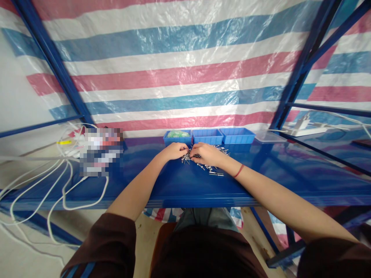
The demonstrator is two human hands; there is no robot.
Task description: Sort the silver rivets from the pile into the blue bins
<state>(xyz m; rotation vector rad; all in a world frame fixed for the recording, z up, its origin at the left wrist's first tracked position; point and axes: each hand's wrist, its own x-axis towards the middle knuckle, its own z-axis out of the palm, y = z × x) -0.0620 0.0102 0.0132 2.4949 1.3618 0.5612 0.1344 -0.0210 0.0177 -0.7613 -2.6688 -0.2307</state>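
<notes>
both hands are working at the far middle of a blue metal shelf (174,185), meeting over a loose heap of small metal pins (203,159). the left hand (174,150) is curling its fingers down at the heap's left edge; the fingers are bunched together, but whether they are pinching a pin is too small to tell. the right hand (207,153) is lying on top of the heap, fingers folded in toward the left hand, and what they are gripping, if anything, is hidden under the palm. a red band (239,170) is circling the right wrist.

the pins are lying flat, scattered with no common direction; most are spreading out under and to the near right of the right hand, so that hand is the nearer one. 1 stray pin (216,174) is lying apart toward the shelf's near side, its long axis running left to right.

just beyond the hands, 3 blue bins (209,136) are sitting in a row; the left bin (177,137) is holding something green. white cables (58,181) are trailing off the shelf's left end.
</notes>
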